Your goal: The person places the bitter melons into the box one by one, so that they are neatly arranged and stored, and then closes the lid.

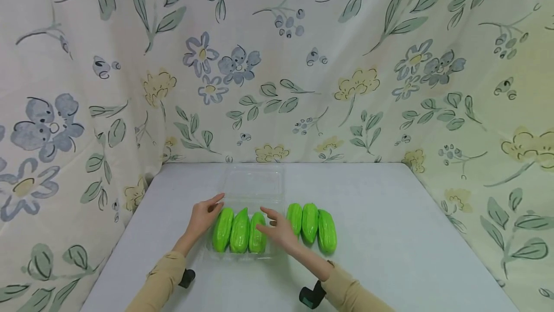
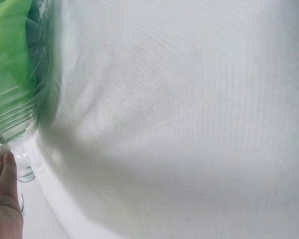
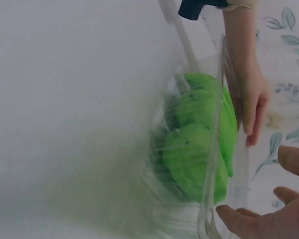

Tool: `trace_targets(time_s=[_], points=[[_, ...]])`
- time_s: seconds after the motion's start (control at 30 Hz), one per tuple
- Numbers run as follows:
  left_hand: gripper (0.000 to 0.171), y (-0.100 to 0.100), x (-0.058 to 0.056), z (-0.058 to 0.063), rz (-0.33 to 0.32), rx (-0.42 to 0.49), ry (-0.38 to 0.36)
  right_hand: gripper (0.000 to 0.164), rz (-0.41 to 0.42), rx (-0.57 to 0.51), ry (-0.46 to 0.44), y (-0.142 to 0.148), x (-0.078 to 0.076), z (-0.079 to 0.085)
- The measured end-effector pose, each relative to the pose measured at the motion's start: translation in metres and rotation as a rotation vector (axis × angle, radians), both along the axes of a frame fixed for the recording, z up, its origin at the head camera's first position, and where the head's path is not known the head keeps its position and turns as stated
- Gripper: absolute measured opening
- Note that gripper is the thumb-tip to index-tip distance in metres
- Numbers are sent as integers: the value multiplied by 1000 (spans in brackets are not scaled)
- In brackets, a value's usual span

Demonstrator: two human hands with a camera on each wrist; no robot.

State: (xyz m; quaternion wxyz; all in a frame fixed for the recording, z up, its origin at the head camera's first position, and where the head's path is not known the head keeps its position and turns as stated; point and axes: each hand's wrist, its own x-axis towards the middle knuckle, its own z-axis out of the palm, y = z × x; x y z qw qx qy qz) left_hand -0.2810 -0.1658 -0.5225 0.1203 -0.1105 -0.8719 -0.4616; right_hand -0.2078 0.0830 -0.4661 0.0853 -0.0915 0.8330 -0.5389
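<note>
Three glossy bright green toy vegetables, long and cucumber-shaped, lie side by side in a clear plastic hinged box; the left one, middle one and right one point away from me. The box's transparent lid lies folded back behind its base. My left hand is at the base's left side, fingertips right at the rim; in the left wrist view its straight fingers meet the ribbed plastic edge. My right hand hovers over the base's right side with fingers spread, nothing between them, partly covering the right vegetable.
Three more green vegetables lie on the white table right of the box, the nearest one partly behind my right hand. A flower-patterned cloth hangs behind and at both sides. Dark wrist cameras show below the sleeves.
</note>
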Motion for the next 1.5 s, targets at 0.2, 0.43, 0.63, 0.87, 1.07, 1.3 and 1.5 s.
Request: trace_targets(time_s=[0.2, 0.43, 0.63, 0.87, 1.07, 1.3, 1.5], points=[[34, 0, -1, -1, -5, -4, 0, 49, 71, -14, 25, 11, -5, 7], [34, 0, -1, -2, -4, -3, 12, 51, 72, 1, 28, 20, -9, 4], [34, -1, 1, 0, -10, 2, 7, 50, 46, 11, 27, 29, -10, 5], [34, -1, 0, -1, -6, -6, 3, 51, 26, -3, 1, 45, -11, 8], [34, -2, -2, -2, -14, -2, 6, 50, -14, 25, 22, 59, -13, 11], [34, -1, -2, -2, -6, -14, 22, 45, -107, 25, 37, 76, -15, 16], [33, -1, -1, -2, -2, -16, 35, 46, -147, 77, 22, 94, -16, 18]])
